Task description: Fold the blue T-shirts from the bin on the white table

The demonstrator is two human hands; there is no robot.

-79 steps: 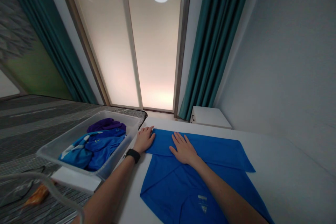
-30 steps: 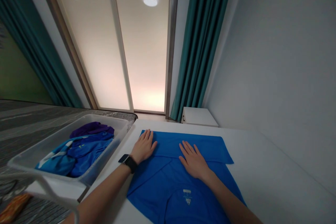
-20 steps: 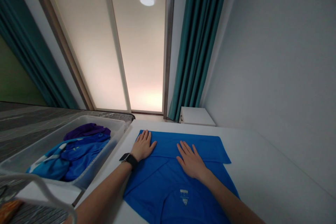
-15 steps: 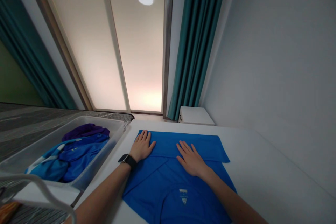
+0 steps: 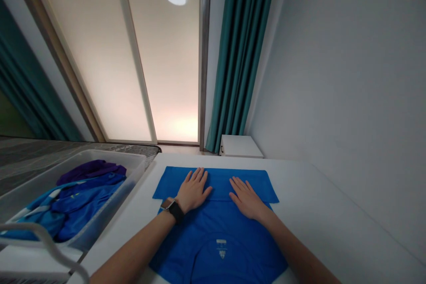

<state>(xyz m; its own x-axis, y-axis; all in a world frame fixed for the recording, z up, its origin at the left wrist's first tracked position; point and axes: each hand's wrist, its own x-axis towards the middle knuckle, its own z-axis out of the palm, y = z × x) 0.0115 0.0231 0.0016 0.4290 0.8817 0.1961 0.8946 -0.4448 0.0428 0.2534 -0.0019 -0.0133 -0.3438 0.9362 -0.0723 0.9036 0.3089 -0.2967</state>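
Head view took in your white table [image 5: 316,222], a translucent tub [image 5: 135,171] of clothes [image 5: 76,197] to its left. On that table the blue shirt [image 5: 213,219] lay directly under your fingers [image 5: 198,179] — its far strip [image 5: 218,182], seemingly folded, ran long from left to right. Your left hand [image 5: 193,193] and right hand [image 5: 248,199] rested partly on that strip, flat and spread, grasping nothing; the left reached nearer its far edge — a dark watch [image 5: 175,211] just behind it.
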